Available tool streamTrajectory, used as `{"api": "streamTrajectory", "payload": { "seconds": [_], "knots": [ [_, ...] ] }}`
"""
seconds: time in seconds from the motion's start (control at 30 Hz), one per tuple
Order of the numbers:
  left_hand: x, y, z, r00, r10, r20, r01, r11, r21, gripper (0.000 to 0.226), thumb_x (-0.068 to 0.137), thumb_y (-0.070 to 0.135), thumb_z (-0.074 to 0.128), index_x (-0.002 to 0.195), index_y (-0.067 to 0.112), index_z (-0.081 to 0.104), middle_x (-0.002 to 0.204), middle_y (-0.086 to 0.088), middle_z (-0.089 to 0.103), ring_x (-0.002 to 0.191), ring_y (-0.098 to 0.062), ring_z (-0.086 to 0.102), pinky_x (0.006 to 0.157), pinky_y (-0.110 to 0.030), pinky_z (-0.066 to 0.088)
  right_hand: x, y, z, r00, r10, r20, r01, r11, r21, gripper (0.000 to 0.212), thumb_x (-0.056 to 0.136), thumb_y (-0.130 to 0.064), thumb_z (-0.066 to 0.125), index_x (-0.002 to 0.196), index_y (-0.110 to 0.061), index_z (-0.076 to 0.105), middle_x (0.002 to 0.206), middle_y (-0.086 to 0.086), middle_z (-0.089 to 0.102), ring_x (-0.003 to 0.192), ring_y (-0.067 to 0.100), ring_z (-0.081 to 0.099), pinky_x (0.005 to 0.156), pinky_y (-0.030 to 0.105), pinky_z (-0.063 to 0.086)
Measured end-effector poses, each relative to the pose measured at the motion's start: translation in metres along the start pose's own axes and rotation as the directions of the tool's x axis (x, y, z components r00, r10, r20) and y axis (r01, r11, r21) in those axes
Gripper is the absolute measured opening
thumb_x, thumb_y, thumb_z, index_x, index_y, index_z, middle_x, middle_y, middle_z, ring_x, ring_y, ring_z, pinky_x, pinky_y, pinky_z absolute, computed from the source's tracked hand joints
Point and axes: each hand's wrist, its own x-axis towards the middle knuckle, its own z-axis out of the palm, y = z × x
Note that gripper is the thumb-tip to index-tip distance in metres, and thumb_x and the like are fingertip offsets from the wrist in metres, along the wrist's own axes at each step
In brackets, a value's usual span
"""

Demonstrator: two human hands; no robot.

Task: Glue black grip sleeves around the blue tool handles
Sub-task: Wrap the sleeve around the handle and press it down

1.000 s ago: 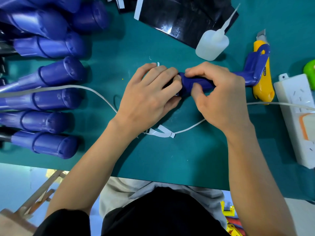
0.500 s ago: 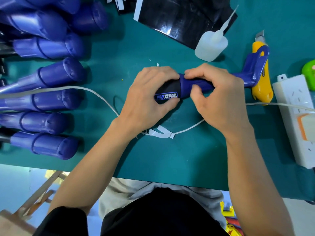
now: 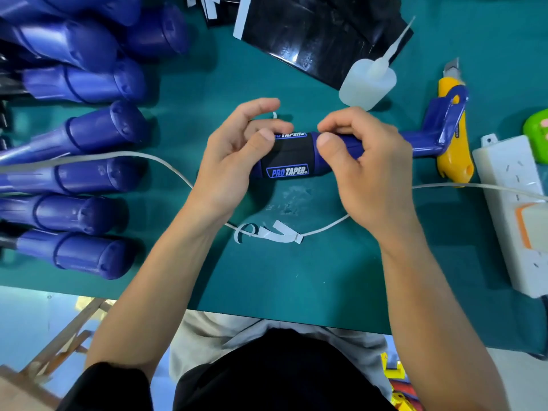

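A blue tool handle (image 3: 382, 145) lies crosswise at the middle of the green mat, its bracket end pointing right. A black grip sleeve (image 3: 289, 157) printed PRO TAPER is wrapped round its left part. My left hand (image 3: 229, 161) grips the sleeved end, thumb on the sleeve's upper edge. My right hand (image 3: 363, 170) grips the blue shaft just right of the sleeve, thumb at the sleeve's right edge. The handle's butt end is hidden inside my left hand.
Several bare blue handles (image 3: 80, 173) lie in a row at the left. Black sleeve sheets (image 3: 314, 34) and a white glue bottle (image 3: 367, 83) sit at the back. A yellow utility knife (image 3: 452, 134), a white power strip (image 3: 516, 212), a white cable (image 3: 142, 157) and paper strips (image 3: 272, 232) lie around.
The handle has been rolled toward me, so more of the black sleeve and two printed labels now show. My left hand's fingers have lifted off the top.
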Motion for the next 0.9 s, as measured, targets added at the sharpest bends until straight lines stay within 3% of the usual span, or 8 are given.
{"api": "streamTrajectory", "payload": {
  "seconds": [0.13, 0.3, 0.47, 0.67, 0.73, 0.8, 0.9],
  "knots": [
    [0.000, -0.001, 0.008, 0.999, 0.007, -0.048, -0.007, 1.000, -0.004, 0.034, 0.097, 0.001, 0.051, 0.130, 0.009, 0.056, 0.106, 0.002, 0.076, 0.102, -0.013, 0.068, 0.094, -0.029, 0.055, 0.001, -0.005, 0.014, 0.999, -0.024, -0.048, 0.018, 0.992, -0.126, 0.019, 0.093, -0.034, 0.070, 0.099, -0.016, 0.069, 0.092, -0.009, 0.073, 0.089, 0.016, 0.063, 0.098, 0.028, 0.033],
    [0.000, -0.006, 0.002, 0.995, 0.090, -0.035, -0.087, 0.992, 0.086, 0.042, 0.096, -0.004, 0.052, 0.135, 0.010, 0.051, 0.115, -0.002, 0.074, 0.117, -0.017, 0.066, 0.104, -0.038, 0.052, 0.003, -0.006, 0.013, 0.999, -0.008, -0.046, 0.004, 0.996, -0.090, 0.016, 0.090, -0.031, 0.070, 0.097, -0.017, 0.065, 0.091, -0.007, 0.073, 0.090, 0.014, 0.063, 0.098, 0.026, 0.029],
    [0.001, -0.010, -0.001, 0.994, 0.107, -0.034, -0.102, 0.988, 0.117, 0.042, 0.097, -0.006, 0.054, 0.135, 0.012, 0.052, 0.115, 0.002, 0.075, 0.117, -0.020, 0.067, 0.102, -0.037, 0.052, 0.003, -0.007, 0.012, 0.999, -0.004, -0.032, 0.002, 0.997, -0.081, 0.018, 0.089, -0.029, 0.072, 0.097, -0.015, 0.063, 0.092, -0.006, 0.073, 0.092, 0.016, 0.066, 0.101, 0.029, 0.030],
    [0.000, -0.012, 0.003, 0.994, 0.087, -0.060, -0.081, 0.992, 0.095, 0.025, 0.107, 0.010, 0.045, 0.127, 0.011, 0.060, 0.112, -0.001, 0.076, 0.106, -0.015, 0.069, 0.097, -0.033, 0.054, 0.004, -0.005, 0.015, 0.998, -0.025, -0.055, 0.018, 0.993, -0.116, 0.018, 0.093, -0.035, 0.066, 0.095, -0.017, 0.062, 0.090, -0.006, 0.073, 0.089, 0.017, 0.065, 0.098, 0.029, 0.029],
    [0.000, -0.009, 0.002, 0.995, 0.041, -0.088, -0.040, 0.999, 0.009, 0.029, 0.109, 0.016, 0.039, 0.123, 0.009, 0.064, 0.111, -0.004, 0.077, 0.107, -0.017, 0.070, 0.098, -0.033, 0.053, 0.006, -0.004, 0.018, 0.997, -0.036, -0.065, 0.026, 0.989, -0.147, 0.018, 0.096, -0.036, 0.062, 0.093, -0.019, 0.061, 0.086, -0.006, 0.071, 0.085, 0.016, 0.062, 0.095, 0.030, 0.030],
    [0.002, -0.004, -0.005, 0.998, 0.002, -0.057, -0.008, 0.995, -0.094, 0.028, 0.098, 0.008, 0.049, 0.120, 0.009, 0.066, 0.113, -0.007, 0.076, 0.113, -0.020, 0.068, 0.100, -0.034, 0.052, 0.007, -0.005, 0.020, 0.996, -0.039, -0.086, 0.023, 0.983, -0.181, 0.018, 0.099, -0.035, 0.059, 0.093, -0.018, 0.060, 0.080, -0.006, 0.068, 0.079, 0.015, 0.057, 0.092, 0.030, 0.029],
    [0.003, 0.003, -0.016, 0.995, 0.087, 0.039, -0.089, 0.996, 0.031, 0.053, 0.068, 0.002, 0.060, 0.120, 0.011, 0.066, 0.123, -0.008, 0.069, 0.124, -0.021, 0.062, 0.108, -0.035, 0.046, 0.008, -0.006, 0.023, 0.992, -0.033, -0.121, 0.006, 0.975, -0.221, 0.021, 0.102, -0.033, 0.054, 0.092, -0.016, 0.061, 0.073, -0.007, 0.058, 0.073, 0.015, 0.051, 0.087, 0.030, 0.027]
  ]
}}
